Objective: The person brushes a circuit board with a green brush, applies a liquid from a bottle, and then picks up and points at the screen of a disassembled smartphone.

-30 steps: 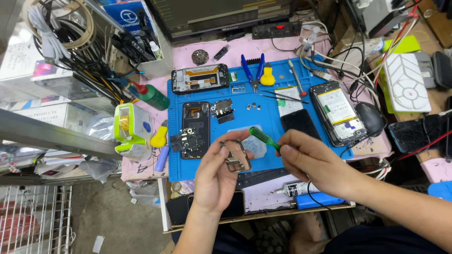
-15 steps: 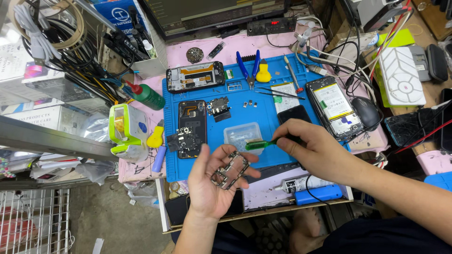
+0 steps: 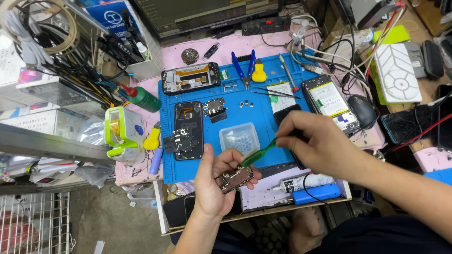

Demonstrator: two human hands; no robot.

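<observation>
Nearest, left hand (image 3: 214, 186) palm up, fingers curled around a small circuit board (image 3: 234, 178), dark with coppery patches, tilted across the fingertips just in front of the worktop edge; underside of the board hidden against the palm, fine parts too small to make out. Right hand (image 3: 320, 146) closed on a green-handled tool (image 3: 261, 151), tip down at the board's upper edge, exact contact hard to tell, handle end buried in the fist. Just beyond, a clear plastic tray (image 3: 239, 137) on the blue mat (image 3: 188, 169), a black phone (image 3: 294, 123) partly covered by the right hand. Farther back, an opened phone frame (image 3: 190, 77), blue-handled pliers (image 3: 245, 68), a monitor cut off by the top edge.
</observation>
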